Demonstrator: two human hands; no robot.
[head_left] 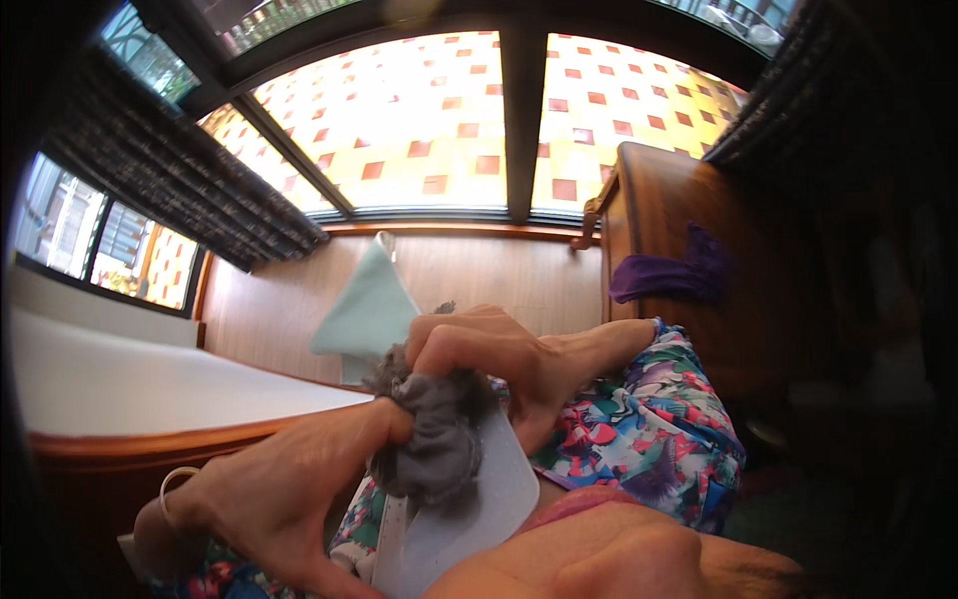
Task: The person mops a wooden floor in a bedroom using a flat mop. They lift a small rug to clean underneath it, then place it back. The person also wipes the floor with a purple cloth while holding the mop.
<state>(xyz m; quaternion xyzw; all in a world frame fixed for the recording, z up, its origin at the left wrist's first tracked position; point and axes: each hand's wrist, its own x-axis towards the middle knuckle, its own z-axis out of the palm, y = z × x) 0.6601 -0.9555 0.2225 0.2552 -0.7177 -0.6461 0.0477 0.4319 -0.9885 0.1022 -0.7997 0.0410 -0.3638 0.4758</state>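
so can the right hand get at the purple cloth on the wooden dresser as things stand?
Probably not yet: the right hand is pinching the grey cloth together with the left hand, and the purple cloth lies well beyond it.

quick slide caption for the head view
Both hands, left hand and right hand, bunch a grey cloth against a white board.

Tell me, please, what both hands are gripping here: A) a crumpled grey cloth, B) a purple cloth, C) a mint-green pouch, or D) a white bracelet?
A: the left hand and right hand both pinch the crumpled grey cloth over a pale flat board, while the purple cloth lies apart on the wooden cabinet.
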